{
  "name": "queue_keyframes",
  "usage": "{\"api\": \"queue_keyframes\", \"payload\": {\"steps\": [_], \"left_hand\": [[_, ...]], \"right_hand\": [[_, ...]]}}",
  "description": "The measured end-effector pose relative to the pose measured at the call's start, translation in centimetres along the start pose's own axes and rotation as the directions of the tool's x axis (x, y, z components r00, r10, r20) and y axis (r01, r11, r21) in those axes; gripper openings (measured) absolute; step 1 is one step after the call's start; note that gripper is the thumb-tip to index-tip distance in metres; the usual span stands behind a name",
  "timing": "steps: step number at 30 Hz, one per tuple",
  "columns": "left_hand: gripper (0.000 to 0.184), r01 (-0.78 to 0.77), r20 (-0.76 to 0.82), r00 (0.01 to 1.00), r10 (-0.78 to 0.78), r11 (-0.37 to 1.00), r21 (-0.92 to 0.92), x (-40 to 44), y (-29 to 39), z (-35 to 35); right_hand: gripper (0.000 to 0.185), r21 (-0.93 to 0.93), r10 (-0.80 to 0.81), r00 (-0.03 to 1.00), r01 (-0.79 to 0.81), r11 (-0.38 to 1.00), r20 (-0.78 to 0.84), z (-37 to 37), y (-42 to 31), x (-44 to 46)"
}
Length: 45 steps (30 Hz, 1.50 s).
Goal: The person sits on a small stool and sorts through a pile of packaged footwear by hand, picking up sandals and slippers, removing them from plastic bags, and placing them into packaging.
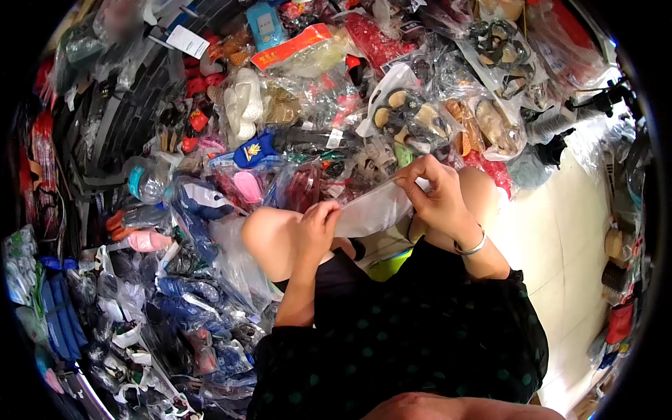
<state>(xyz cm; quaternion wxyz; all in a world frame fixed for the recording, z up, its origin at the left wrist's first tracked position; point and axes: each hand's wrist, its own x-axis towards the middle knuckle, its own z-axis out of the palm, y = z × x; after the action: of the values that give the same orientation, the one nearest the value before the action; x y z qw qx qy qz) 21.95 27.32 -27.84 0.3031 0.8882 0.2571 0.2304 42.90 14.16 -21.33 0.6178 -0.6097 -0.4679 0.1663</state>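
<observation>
A clear plastic bag (374, 210) is stretched between my two hands, above the gap between my knees. Its left edge is pinched by my left hand (320, 227), fingers closed near my left knee. My right hand (432, 187), with a bracelet at the wrist, grips the upper right corner between thumb and fingers. The bag looks flat, and I see nothing inside it. Just beyond it lie bagged sandals (413, 115) and a pink sole-shaped item (247, 187) in plastic.
Plastic-wrapped footwear is heaped ahead and to the left. White clogs (243, 105), a blue cap-like item (255, 150) and a plastic bottle (145, 180) lie among it. Tiled floor (567, 245) shows at right, with more goods (619, 318) along the far right edge.
</observation>
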Motion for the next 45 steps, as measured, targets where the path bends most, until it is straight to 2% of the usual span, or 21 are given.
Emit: {"api": "queue_keyframes", "payload": {"steps": [6, 8, 9, 11, 15, 18, 19, 20, 22, 24, 26, 28, 29, 30, 31, 32, 33, 35, 38, 42, 45], "left_hand": [[0.011, 0.437, 0.275, 0.893, -0.357, 0.836, -0.332, -3.5, -3.8, 0.3], [0.028, 0.749, 0.534, 0.651, -0.539, 0.34, -0.569, -4.0, -4.6, 1.2], [0.048, 0.712, 0.653, 0.702, -0.284, 0.257, -0.653, -3.0, -5.1, 2.0], [0.061, 0.775, 0.791, 0.468, -0.393, -0.246, -0.581, -1.3, -3.7, 6.0], [0.05, 0.684, 0.683, 0.729, 0.045, -0.009, -0.729, -1.4, -5.1, 13.0], [0.041, 0.561, 0.76, 0.645, -0.084, -0.623, -0.545, 0.2, -3.3, 14.4], [0.041, 0.544, 0.716, 0.698, -0.014, -0.64, -0.543, 2.1, -0.9, 11.9], [0.041, 0.528, 0.665, 0.745, 0.057, -0.658, -0.536, 4.0, 1.7, 9.1], [0.044, 0.74, 0.762, 0.647, 0.003, -0.24, -0.628, 5.9, 0.8, 8.8], [0.049, 0.674, 0.687, 0.721, -0.095, -0.134, -0.726, 7.6, -2.8, 8.0], [0.06, 0.632, 0.604, 0.716, -0.349, -0.041, -0.773, 11.8, -3.2, 3.2], [0.05, 0.517, 0.433, 0.817, -0.381, 0.152, -0.842, 15.8, -4.0, 1.4], [0.046, 0.449, 0.314, 0.891, -0.329, 0.529, -0.72, 19.4, -3.3, -1.3], [0.045, 0.3, 0.213, 0.946, -0.244, 0.906, -0.297, 22.5, -1.0, -4.2], [0.047, 0.253, 0.16, 0.957, -0.241, 0.966, -0.055, 26.0, 0.3, -6.8], [0.048, 0.368, 0.193, 0.929, -0.315, 0.739, -0.565, 30.1, -7.0, -9.1], [0.05, 0.345, 0.225, 0.894, -0.387, 0.277, -0.897, 34.2, -13.9, -11.3], [0.056, 0.135, -0.053, 0.728, -0.683, 0.219, -0.966, 37.2, -17.0, -11.8], [0.065, 0.159, 0.034, 0.566, -0.824, 0.069, -0.985, 35.7, -20.5, -9.2], [0.057, 0.449, 0.168, 0.67, -0.723, 0.214, -0.868, 26.2, -23.0, 0.1], [0.048, 0.637, 0.244, 0.558, -0.793, 0.221, -0.739, 17.7, -22.2, 7.7]], "right_hand": [[0.013, 0.033, -0.003, 1.0, 0.003, 0.999, 0.0, -0.2, 0.5, 0.7], [0.013, 0.134, 0.014, 0.999, -0.018, 0.991, 0.03, 0.0, 0.5, 1.1], [0.013, 0.136, 0.013, 0.999, -0.017, 0.991, 0.03, 0.1, 0.6, 1.1], [0.013, 0.138, -0.15, 0.978, 0.13, 0.982, 0.143, 0.7, 1.0, 1.5], [0.015, 0.163, -0.253, 0.946, 0.223, 0.961, 0.202, 1.2, 1.2, 1.5], [0.016, 0.193, -0.143, 0.977, 0.112, 0.975, 0.155, 0.3, 2.5, 1.2], [0.017, 0.192, -0.151, 0.972, 0.115, 0.975, 0.182, 0.1, 2.9, 1.0], [0.019, 0.42, 0.122, 0.991, -0.087, 0.903, -0.056, -0.5, 5.3, -0.4], [0.02, 0.485, 0.298, 0.937, -0.179, 0.856, -0.18, -1.3, 6.2, -0.6], [0.017, 0.483, 0.405, 0.803, -0.17, 0.859, -0.438, -2.6, 9.3, 0.3], [0.015, 0.563, 0.459, 0.761, -0.151, 0.813, -0.458, -3.5, 9.7, 0.5], [0.014, 0.576, 0.459, 0.769, -0.146, 0.805, -0.446, -3.5, 9.9, 0.4], [0.013, 0.572, 0.456, 0.798, -0.175, 0.801, -0.394, -3.5, 10.6, 0.8], [0.013, 0.569, 0.458, 0.823, -0.209, 0.796, -0.338, -3.5, 11.2, 1.1], [0.013, 0.585, 0.467, 0.81, -0.197, 0.786, -0.355, -3.1, 10.5, 1.5], [0.013, 0.584, 0.476, 0.803, -0.206, 0.786, -0.358, -3.0, 10.5, 1.9], [0.012, 0.577, 0.507, 0.806, -0.268, 0.772, -0.304, -3.0, 10.3, 2.0], [0.012, 0.562, 0.541, 0.8, -0.331, 0.758, -0.258, -2.8, 9.8, 1.9], [0.011, 0.591, 0.56, 0.79, -0.334, 0.735, -0.25, -2.7, 9.4, 2.6], [0.01, 0.578, 0.612, 0.766, -0.414, 0.703, -0.195, -2.4, 9.6, 2.7], [0.01, 0.541, 0.655, 0.741, -0.492, 0.682, -0.152, -1.9, 9.0, 2.7]]}}
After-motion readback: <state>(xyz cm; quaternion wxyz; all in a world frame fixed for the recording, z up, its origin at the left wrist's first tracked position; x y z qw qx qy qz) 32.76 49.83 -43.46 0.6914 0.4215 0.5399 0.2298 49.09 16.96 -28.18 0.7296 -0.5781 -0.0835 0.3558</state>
